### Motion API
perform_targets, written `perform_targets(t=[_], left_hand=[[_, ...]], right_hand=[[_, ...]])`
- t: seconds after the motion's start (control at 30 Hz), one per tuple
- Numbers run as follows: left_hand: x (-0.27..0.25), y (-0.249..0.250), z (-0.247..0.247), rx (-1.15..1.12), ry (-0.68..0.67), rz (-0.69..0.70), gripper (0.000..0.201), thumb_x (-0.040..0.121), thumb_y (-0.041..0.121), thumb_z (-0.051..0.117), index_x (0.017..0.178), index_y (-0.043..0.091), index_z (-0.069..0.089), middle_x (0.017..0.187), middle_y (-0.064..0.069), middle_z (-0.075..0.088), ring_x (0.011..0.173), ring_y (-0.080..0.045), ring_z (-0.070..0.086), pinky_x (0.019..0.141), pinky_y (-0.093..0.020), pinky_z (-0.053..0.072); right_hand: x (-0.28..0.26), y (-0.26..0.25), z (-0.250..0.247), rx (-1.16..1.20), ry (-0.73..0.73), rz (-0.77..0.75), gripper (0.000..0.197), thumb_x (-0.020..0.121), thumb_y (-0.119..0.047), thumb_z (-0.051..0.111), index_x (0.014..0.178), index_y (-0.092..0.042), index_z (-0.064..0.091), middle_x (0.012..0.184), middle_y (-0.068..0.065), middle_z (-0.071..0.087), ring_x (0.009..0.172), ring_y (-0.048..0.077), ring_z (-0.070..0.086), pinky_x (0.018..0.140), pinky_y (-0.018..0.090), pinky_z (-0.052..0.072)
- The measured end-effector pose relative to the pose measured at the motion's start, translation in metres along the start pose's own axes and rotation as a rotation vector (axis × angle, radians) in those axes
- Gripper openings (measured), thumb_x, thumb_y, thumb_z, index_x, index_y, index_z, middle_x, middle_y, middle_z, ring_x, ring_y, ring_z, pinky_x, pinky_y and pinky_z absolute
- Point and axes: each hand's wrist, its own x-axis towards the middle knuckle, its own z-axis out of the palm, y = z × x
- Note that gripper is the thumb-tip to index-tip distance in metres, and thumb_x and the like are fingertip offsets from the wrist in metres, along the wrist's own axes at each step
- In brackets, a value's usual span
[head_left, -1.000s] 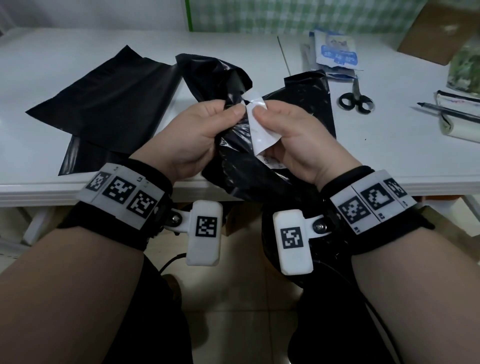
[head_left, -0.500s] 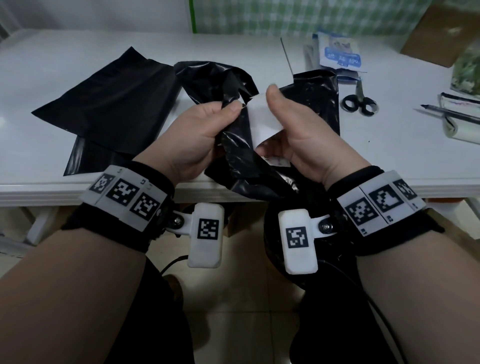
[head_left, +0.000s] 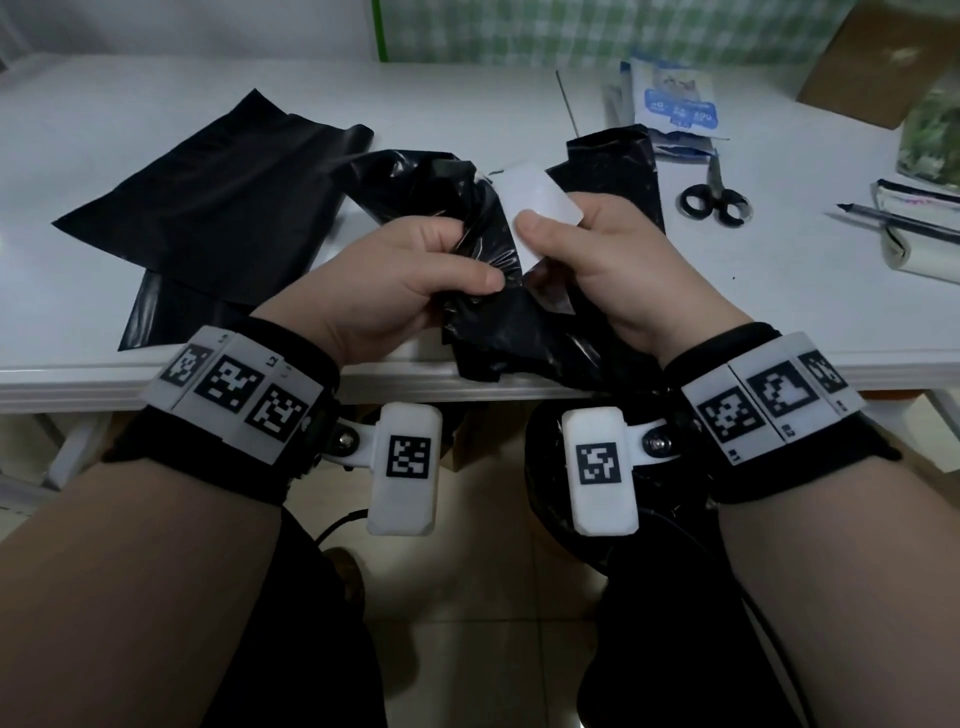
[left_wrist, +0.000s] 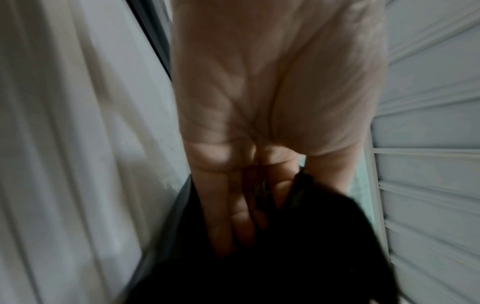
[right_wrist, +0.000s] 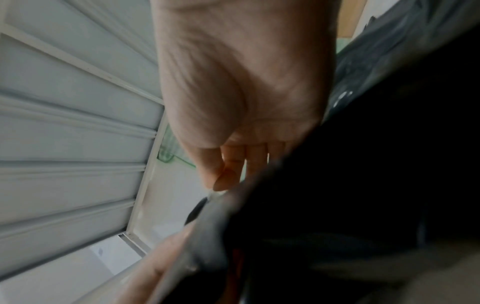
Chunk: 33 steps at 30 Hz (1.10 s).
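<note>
My left hand (head_left: 415, 275) clenches the crumpled black plastic mailer bag (head_left: 519, 332) to steady it, while my right hand (head_left: 613, 260) pinches its white peel-off strip (head_left: 535, 202), I judge to peel it. Both hang over the near edge of the white desk (head_left: 779, 312); open room lies below that edge, and black-handled scissors (head_left: 714, 200) lie farther back on it

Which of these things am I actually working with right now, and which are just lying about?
In hand:
black bag, gripped by the left hand
white strip, pinched by the right hand

Lying about on the table:
flat black bags
scissors
pen
blue-and-white packet
</note>
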Motion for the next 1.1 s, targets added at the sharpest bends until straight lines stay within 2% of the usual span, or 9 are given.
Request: perform_targets(t=[0.17,0.3,0.43,0.53,0.6,0.73,0.83,0.97,1.1], left_hand=[[0.0,0.001,0.0,-0.005,-0.021,0.006,0.021,0.068,0.001,0.054,0.088,-0.003,0.059,0.081,-0.014,0.065,0.073,-0.024,0.064,0.071,-0.03,0.055],[-0.003,0.004,-0.004,0.004,-0.05,0.004,0.019,0.069,0.001,0.053,0.087,-0.001,0.058,0.084,-0.015,0.063,0.077,-0.027,0.06,0.075,-0.036,0.049],[-0.002,0.005,-0.004,-0.052,0.016,0.002,0.023,0.068,0.001,0.051,0.09,-0.001,0.057,0.085,-0.017,0.06,0.075,-0.028,0.059,0.07,-0.036,0.048],[0.001,0.004,-0.007,-0.126,0.113,0.014,0.019,0.067,0.002,0.05,0.087,0.002,0.052,0.079,-0.013,0.055,0.069,-0.023,0.056,0.064,-0.033,0.047],[0.002,0.003,-0.008,-0.147,0.164,0.023,0.025,0.067,0.005,0.05,0.092,0.004,0.049,0.08,-0.012,0.05,0.071,-0.022,0.052,0.067,-0.032,0.044],[0.0,0.005,-0.002,-0.036,0.158,0.044,0.007,0.081,0.018,0.057,0.082,0.01,0.058,0.073,-0.002,0.061,0.069,-0.014,0.061,0.069,-0.029,0.05],[-0.002,0.002,0.005,0.144,0.069,0.041,0.024,0.081,0.035,0.066,0.084,0.011,0.066,0.076,-0.001,0.068,0.072,-0.014,0.068,0.064,-0.025,0.054],[0.001,-0.001,0.004,0.097,0.077,0.046,0.009,0.078,0.016,0.064,0.084,0.011,0.067,0.081,-0.003,0.07,0.08,-0.015,0.068,0.074,-0.027,0.055],[0.001,0.002,0.002,-0.076,0.074,0.019,0.02,0.072,0.003,0.055,0.091,0.003,0.061,0.088,-0.01,0.063,0.083,-0.019,0.064,0.078,-0.03,0.056]], right_hand=[[-0.001,-0.002,-0.003,0.095,-0.061,0.062,0.017,0.092,-0.02,0.053,0.094,-0.004,0.057,0.078,0.014,0.055,0.062,0.015,0.053,0.05,0.019,0.044],[0.0,-0.004,-0.01,0.139,-0.043,0.103,0.016,0.097,-0.017,0.048,0.09,-0.011,0.06,0.069,-0.002,0.067,0.06,0.009,0.061,0.051,0.018,0.048],[0.003,-0.005,-0.009,0.156,0.004,0.137,0.027,0.098,-0.031,0.046,0.101,-0.006,0.057,0.078,0.007,0.062,0.065,0.016,0.06,0.053,0.022,0.051],[0.001,-0.006,-0.009,0.076,-0.03,0.098,0.039,0.092,-0.046,0.05,0.079,-0.01,0.059,0.069,0.004,0.058,0.064,0.013,0.059,0.063,0.025,0.054],[-0.003,-0.006,-0.007,-0.073,-0.073,0.019,0.029,0.085,-0.037,0.064,0.067,-0.015,0.058,0.064,0.002,0.055,0.061,0.01,0.055,0.064,0.023,0.05],[-0.002,0.001,-0.003,-0.2,0.004,-0.059,0.023,0.084,-0.017,0.069,0.065,-0.012,0.056,0.055,-0.002,0.055,0.051,0.009,0.05,0.055,0.021,0.043],[0.0,0.001,0.002,-0.291,0.041,-0.129,0.024,0.082,-0.024,0.065,0.068,-0.005,0.056,0.059,0.002,0.052,0.055,0.007,0.047,0.056,0.02,0.039],[-0.001,0.003,0.004,-0.387,0.027,-0.139,0.028,0.086,-0.027,0.06,0.072,-0.003,0.057,0.065,0.004,0.05,0.063,0.011,0.046,0.063,0.026,0.038],[-0.001,-0.001,-0.005,-0.138,0.009,-0.068,0.023,0.083,-0.024,0.057,0.077,-0.002,0.055,0.078,0.014,0.055,0.071,0.021,0.053,0.066,0.03,0.046]])
